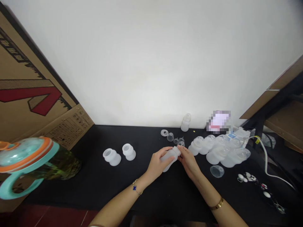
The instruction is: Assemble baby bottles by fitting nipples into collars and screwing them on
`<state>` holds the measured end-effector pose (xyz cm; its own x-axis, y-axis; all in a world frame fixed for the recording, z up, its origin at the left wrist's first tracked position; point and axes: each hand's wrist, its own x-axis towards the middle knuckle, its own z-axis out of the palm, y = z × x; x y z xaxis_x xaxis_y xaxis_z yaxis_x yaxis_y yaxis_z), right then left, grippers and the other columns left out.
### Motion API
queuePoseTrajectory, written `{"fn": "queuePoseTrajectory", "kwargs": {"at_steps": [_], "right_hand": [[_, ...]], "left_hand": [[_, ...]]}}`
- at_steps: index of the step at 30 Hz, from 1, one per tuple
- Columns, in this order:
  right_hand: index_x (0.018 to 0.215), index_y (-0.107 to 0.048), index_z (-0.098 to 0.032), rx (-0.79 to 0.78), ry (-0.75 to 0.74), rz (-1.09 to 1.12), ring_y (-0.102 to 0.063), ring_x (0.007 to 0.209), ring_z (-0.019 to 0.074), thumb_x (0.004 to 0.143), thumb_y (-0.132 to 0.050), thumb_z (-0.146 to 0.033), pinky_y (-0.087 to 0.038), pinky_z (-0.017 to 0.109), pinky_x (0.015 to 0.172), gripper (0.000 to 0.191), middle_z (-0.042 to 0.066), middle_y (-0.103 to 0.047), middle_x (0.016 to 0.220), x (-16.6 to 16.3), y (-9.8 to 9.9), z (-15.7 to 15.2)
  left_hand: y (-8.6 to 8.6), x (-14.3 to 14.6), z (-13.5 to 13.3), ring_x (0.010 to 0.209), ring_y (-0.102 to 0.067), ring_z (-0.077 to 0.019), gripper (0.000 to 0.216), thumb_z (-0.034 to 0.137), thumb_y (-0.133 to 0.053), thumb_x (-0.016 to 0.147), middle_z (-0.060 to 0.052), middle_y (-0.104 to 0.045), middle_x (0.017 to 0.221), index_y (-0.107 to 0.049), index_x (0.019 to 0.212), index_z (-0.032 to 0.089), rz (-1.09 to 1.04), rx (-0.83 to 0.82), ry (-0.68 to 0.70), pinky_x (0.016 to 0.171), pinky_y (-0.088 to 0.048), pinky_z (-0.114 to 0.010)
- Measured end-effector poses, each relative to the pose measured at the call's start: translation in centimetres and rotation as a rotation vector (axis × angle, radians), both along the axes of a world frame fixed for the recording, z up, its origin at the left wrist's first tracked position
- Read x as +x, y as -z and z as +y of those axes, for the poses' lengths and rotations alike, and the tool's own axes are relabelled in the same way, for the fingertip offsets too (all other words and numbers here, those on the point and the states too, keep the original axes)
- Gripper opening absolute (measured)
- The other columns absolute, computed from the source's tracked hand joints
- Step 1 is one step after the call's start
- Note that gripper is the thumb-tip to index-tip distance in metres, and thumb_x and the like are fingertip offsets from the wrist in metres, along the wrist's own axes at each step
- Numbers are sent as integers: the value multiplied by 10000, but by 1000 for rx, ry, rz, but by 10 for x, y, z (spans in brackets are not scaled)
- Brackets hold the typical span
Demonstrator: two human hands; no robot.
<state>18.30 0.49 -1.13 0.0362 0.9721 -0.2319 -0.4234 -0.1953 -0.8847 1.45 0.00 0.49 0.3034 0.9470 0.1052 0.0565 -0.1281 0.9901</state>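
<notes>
A translucent white baby bottle (170,155) is held tilted above the black table, its neck pointing up and to the right. My left hand (155,164) wraps around the bottle's body. At the neck, my right hand (188,160) has its fingers closed on the rim; any small part between them is hidden. Just behind my hands lie a ring-like piece (164,132), a small clear cup (170,136) and other small clear parts (176,141). Two wide-necked white bottles without tops (115,158) (129,152) stand to the left of my hands.
Several white bottles with clear domed covers (219,153) crowd the right, with a loose clear cover (217,171) in front. One covered bottle (186,123) stands by the wall. A beaded strand (262,186), a white cable (266,164), a large jug (28,160) and a cardboard box (33,78) flank the table.
</notes>
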Motion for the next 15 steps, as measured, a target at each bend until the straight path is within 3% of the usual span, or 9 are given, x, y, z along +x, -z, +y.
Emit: {"fn": "queuePoseTrajectory", "kwargs": {"at_steps": [15], "right_hand": [[741, -673, -200, -7, -18, 1, -540, 720, 144, 777, -744, -470, -457, 253, 637, 282, -1, -600, 747, 1, 1, -1]], "left_hand": [[-2, -1, -1, 1035, -671, -244, 379, 374, -674, 845, -57, -721, 1151, -661, 1200, 242, 113, 105, -35, 944, -491, -335]]}}
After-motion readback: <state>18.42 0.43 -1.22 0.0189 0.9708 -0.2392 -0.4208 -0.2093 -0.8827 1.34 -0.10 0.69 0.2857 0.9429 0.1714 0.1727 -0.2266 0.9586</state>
